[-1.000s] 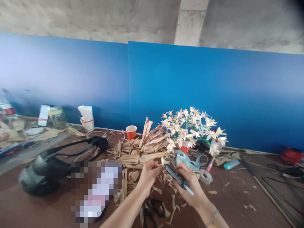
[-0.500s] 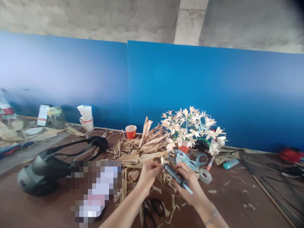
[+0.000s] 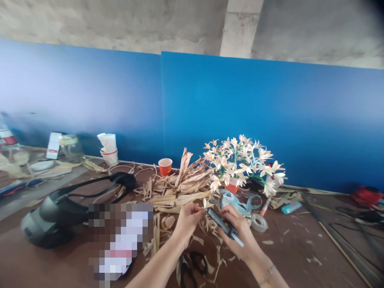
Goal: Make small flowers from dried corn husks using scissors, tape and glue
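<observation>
Just in front of a bouquet of pale flowers [image 3: 240, 163], the left hand [image 3: 188, 222] pinches a small blossom [image 3: 205, 203] at the tip of a dark tool [image 3: 218, 219] gripped in the right hand [image 3: 240, 230]; dry husks [image 3: 192, 182] lie left of the bouquet on the brown worktop [image 3: 295, 250].

Worktable [image 3: 295, 250] before a partition [image 3: 240, 100], husks [image 3: 192, 178] along its middle.
Headset [image 3: 49, 216] to the left; 1 cup [image 3: 165, 167] behind; flowers [image 3: 234, 160] standing in another at right, ribbon [image 3: 229, 199] before them; tape roll [image 3: 259, 222] right of the right hand [image 3: 235, 228]; scissors [image 3: 196, 262] nearer the wearer than the left hand [image 3: 189, 222].
</observation>
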Demonstrator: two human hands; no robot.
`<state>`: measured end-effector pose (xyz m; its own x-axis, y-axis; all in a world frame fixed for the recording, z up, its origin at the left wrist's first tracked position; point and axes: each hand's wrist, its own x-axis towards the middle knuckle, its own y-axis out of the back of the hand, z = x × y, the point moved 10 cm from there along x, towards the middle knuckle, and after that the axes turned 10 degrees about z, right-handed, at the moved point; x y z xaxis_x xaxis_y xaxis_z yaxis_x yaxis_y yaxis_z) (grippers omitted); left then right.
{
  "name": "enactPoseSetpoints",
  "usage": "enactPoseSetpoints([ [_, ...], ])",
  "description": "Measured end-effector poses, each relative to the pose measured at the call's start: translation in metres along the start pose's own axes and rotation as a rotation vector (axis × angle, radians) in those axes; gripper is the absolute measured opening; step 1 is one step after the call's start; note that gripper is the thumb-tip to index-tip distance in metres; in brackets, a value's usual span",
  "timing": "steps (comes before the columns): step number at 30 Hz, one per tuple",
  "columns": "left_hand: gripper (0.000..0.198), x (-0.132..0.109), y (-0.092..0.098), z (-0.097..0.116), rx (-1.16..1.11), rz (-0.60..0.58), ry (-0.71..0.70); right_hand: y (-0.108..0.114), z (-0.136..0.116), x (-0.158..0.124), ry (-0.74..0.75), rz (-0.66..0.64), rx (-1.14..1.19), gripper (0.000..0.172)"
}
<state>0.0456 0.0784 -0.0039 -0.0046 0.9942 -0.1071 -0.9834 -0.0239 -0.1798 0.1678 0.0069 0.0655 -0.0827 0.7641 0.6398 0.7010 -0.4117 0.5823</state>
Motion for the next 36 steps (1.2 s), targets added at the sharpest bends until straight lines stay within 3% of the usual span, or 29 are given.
enactPoseSetpoints([
  [22, 0.023, 0.0, -0.001, 0.0, 0.011, -0.005, -0.008, 0.0, -0.001, 0.0, 0.046, -0.02, 0.003, 0.018],
  [30, 0.016, 0.007, 0.001, -0.002, 0.048, 0.013, -0.05, 0.005, -0.011, 0.004, -0.015, -0.016, 0.024, 0.015],
  [33, 0.018, 0.009, -0.003, -0.004, 0.106, -0.05, -0.09, 0.019, -0.012, 0.008, -0.064, 0.035, 0.047, 0.012],
  [36, 0.019, 0.008, -0.003, -0.001, 0.086, -0.08, -0.137, 0.044, -0.007, 0.006, -0.042, 0.073, -0.069, 0.008],
])
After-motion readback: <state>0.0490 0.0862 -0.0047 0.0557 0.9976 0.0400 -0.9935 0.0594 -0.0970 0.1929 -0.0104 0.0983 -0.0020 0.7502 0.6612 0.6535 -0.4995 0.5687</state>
